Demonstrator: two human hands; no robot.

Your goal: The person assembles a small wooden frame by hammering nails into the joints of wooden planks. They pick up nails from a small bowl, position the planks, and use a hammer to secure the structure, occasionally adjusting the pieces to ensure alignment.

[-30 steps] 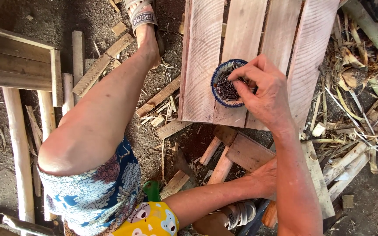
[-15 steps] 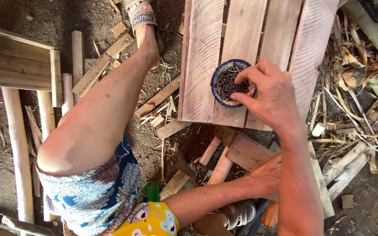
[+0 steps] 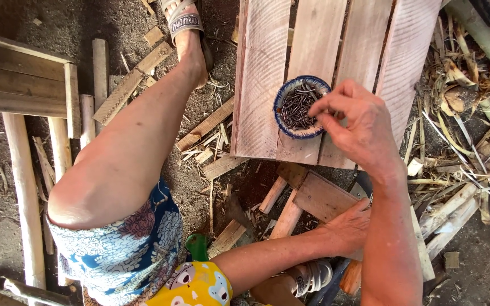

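Two hands show: the right hand [image 3: 358,127] with its fingertips pinched at the rim of one blue-rimmed bowl [image 3: 300,107], and the left hand [image 3: 348,226] lower down beside one short wooden block [image 3: 324,197]. The bowl holds a heap of dark nails [image 3: 295,106], too many and too tangled to count, and it sits on one slatted wooden panel [image 3: 262,85] showing three broad boards. One sandal [image 3: 181,20] is on the one outstretched foot, and one wooden frame [image 3: 21,85] lies at the left, with loose offcuts and sticks beyond counting.
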